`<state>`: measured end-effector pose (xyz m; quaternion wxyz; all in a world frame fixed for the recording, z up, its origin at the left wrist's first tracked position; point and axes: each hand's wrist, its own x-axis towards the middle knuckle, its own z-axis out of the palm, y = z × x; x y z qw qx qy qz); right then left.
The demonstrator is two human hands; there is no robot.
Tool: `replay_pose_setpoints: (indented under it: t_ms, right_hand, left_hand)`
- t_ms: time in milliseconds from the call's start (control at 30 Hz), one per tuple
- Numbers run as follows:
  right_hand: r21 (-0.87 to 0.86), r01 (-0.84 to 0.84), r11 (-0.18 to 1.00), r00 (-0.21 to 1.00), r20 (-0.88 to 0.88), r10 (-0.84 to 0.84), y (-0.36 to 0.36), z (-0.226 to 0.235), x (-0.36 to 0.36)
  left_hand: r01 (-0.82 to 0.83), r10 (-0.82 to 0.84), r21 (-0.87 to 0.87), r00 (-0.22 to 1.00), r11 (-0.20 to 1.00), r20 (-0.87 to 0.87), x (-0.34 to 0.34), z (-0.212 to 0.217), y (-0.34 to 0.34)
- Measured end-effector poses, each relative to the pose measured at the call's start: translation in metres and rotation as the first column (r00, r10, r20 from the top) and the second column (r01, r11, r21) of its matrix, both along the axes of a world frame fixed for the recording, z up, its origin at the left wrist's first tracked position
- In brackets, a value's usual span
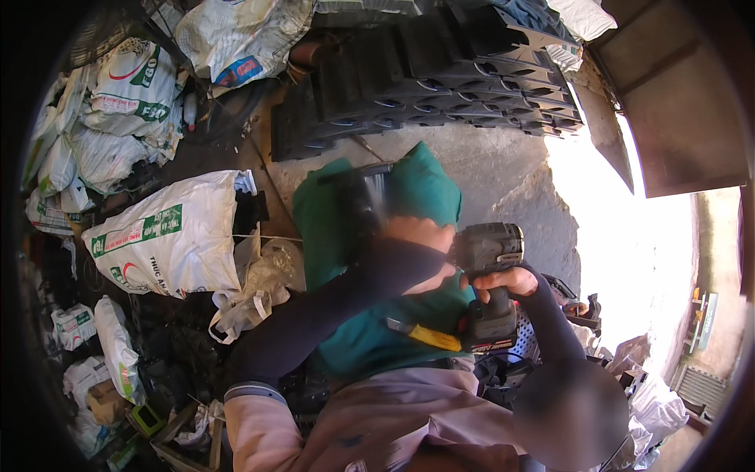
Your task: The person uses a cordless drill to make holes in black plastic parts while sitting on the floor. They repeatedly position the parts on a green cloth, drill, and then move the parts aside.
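- Fingers of the right hand (511, 281) were wrapped around the handle of a black drill (484, 245), right of centre, likely to carry its weight; the left hand (417, 236) was blurred just left of it, so its grip could not be told.
- Black panels (425, 75) stood in overlapping rows at upper centre, seemingly nested to save room.
- White sack (173, 236) lay at centre left, mouth facing rightward, perhaps for easy reach.
- Blurred black piece (366, 197) rested at the green-clad knees (431, 181), left of centre, apparently propped there.
- Yellow-handled tool (436, 338) lay on the lap, below centre, plausibly kept handy.
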<state>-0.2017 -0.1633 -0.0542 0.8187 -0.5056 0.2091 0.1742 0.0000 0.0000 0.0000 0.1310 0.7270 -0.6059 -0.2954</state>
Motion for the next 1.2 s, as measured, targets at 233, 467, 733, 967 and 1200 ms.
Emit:
replay_pose_setpoints:
  t_ms: [233, 467, 733, 967, 1200]
  right_hand:
    - [0.033, 0.024, 0.999, 0.999, 0.020, -0.025, 0.003, 0.001, 0.006]
    - [0.007, 0.056, 0.998, 0.998, -0.032, -0.056, 0.002, 0.006, 0.002]
    - [0.040, 0.007, 0.999, 0.998, -0.056, -0.005, -0.005, -0.003, 0.006]
    - [0.009, 0.021, 1.000, 0.995, -0.097, -0.020, -0.002, 0.002, 0.006]
    - [0.016, -0.005, 1.000, 0.999, -0.033, 0.006, -0.010, -0.006, 0.011]
  left_hand:
    - [-0.070, 0.077, -0.075, 0.993, 0.995, 0.091, -0.018, -0.007, 0.007]
    - [-0.550, 0.440, -0.384, 0.831, 0.742, -0.341, -0.026, -0.021, 0.054]
    - [-0.790, 0.349, 0.471, -0.346, 0.393, -0.871, 0.053, -0.056, 0.159]
    - [-0.709, 0.408, 0.431, -0.218, 0.558, -0.886, 0.041, -0.054, 0.139]
    - [-0.715, 0.570, 0.520, -0.206, 0.468, -0.795, 0.035, -0.041, 0.124]
